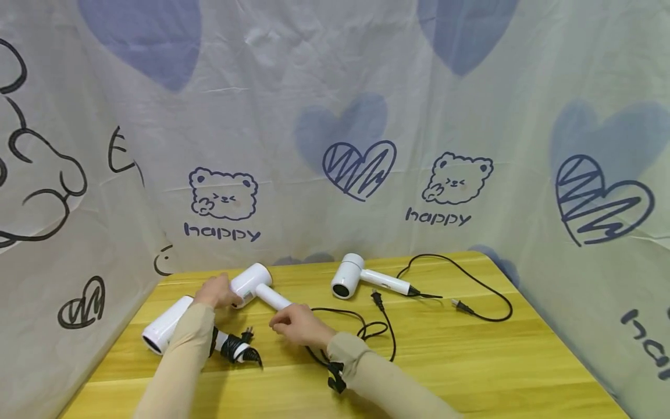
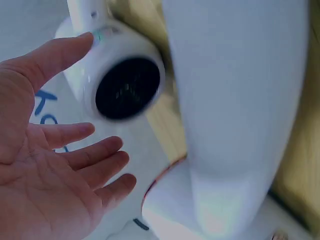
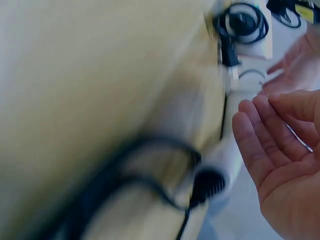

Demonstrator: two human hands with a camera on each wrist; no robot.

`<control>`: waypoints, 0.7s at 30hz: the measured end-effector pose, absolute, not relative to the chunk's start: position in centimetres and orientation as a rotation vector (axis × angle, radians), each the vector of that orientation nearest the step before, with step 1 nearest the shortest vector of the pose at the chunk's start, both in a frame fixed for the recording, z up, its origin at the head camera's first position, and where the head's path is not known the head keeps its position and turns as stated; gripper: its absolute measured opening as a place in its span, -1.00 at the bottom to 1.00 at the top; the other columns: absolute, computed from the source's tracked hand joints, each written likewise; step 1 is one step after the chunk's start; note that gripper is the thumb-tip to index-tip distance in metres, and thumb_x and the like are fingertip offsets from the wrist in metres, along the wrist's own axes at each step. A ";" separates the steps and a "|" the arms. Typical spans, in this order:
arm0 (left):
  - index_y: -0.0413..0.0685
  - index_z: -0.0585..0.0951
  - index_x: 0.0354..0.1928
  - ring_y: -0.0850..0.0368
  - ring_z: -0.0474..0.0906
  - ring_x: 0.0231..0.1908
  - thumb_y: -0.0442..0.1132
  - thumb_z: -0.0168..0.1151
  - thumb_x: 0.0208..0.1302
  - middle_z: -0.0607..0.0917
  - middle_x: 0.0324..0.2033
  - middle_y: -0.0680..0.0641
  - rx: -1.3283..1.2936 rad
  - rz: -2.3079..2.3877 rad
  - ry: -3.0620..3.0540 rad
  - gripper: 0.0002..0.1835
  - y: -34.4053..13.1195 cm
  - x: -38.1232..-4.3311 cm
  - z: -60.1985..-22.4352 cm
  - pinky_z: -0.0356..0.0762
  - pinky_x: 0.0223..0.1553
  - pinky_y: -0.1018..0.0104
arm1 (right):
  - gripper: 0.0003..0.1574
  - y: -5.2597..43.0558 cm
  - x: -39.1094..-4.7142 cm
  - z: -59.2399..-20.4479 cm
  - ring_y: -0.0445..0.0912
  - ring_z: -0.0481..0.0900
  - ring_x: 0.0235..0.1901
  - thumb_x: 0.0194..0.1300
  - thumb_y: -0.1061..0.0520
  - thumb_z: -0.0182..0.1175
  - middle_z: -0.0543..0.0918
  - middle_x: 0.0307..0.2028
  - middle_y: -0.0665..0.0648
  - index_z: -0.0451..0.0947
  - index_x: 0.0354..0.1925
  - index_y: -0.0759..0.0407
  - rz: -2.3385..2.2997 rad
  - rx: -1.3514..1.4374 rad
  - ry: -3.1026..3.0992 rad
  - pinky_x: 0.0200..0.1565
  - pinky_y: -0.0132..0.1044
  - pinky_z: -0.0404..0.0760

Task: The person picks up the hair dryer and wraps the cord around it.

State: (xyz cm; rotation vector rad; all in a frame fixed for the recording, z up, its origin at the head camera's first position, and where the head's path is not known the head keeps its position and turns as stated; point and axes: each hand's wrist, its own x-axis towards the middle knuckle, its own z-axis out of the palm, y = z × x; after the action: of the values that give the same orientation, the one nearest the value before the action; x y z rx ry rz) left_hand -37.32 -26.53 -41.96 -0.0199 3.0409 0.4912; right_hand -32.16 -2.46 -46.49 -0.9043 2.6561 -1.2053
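Observation:
My left hand (image 1: 216,292) is beside the barrel of the middle white hair dryer (image 1: 253,282). In the left wrist view the left hand (image 2: 60,170) has spread fingers and a bare palm, with the dryer's handle (image 2: 237,95) large in the foreground. My right hand (image 1: 300,325) hovers around the far end of that handle. Nothing shows between the loosely bent fingers (image 3: 247,132) in the right wrist view; the handle's black cord end (image 3: 207,185) is just below them. Beneath my left forearm lies another white hair dryer (image 1: 166,327), partly hidden, its cord wound round the handle.
A third white hair dryer (image 1: 349,276) lies at the back right, its black cord (image 1: 505,297) looping across the wooden table (image 1: 471,361). The middle dryer's plug (image 1: 377,298) and loose cord lie by my right hand. A printed curtain (image 1: 293,233) borders the table's back and sides.

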 end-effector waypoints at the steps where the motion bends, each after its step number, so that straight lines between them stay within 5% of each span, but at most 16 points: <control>1: -0.47 0.40 -0.02 -0.17 0.53 -0.29 -0.14 0.44 0.00 0.59 -0.26 -0.38 0.000 0.517 3.044 -0.36 -26.3 -37.4 -42.2 0.58 -0.16 -0.09 | -0.78 -2.1 -32.5 -46.4 -0.34 0.53 -0.38 0.35 0.18 0.21 0.77 -0.30 0.01 0.73 -0.12 0.19 -1.200 -0.911 2.676 -0.29 -0.53 0.51; 11: -0.54 0.37 0.04 -0.25 0.52 -0.21 -0.18 0.33 0.13 0.56 -0.17 -0.48 0.015 0.626 3.065 -0.40 -25.0 -37.3 -43.3 0.54 -0.05 -0.14 | -0.79 3.3 -35.4 -45.4 -0.15 0.65 -0.32 0.33 0.25 0.17 0.75 -0.31 0.11 0.70 -0.15 0.27 -1.060 -0.924 2.779 -0.28 -0.40 0.61; 21: -0.45 0.46 -0.04 -0.08 0.52 -0.33 0.15 0.38 0.08 0.62 -0.30 -0.27 0.002 0.580 2.964 -0.26 -24.0 -37.0 -42.9 0.59 -0.27 0.08 | -0.77 8.5 -36.0 -45.1 -0.12 0.65 -0.38 0.33 0.28 0.15 0.74 -0.32 0.19 0.67 -0.12 0.36 -1.067 -0.799 2.765 -0.36 -0.34 0.61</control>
State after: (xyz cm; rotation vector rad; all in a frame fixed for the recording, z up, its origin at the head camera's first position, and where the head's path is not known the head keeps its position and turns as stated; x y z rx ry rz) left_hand -36.98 -24.04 -42.87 0.0018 2.9641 0.5803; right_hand -36.01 8.50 -45.14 -0.7987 2.7648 -1.0668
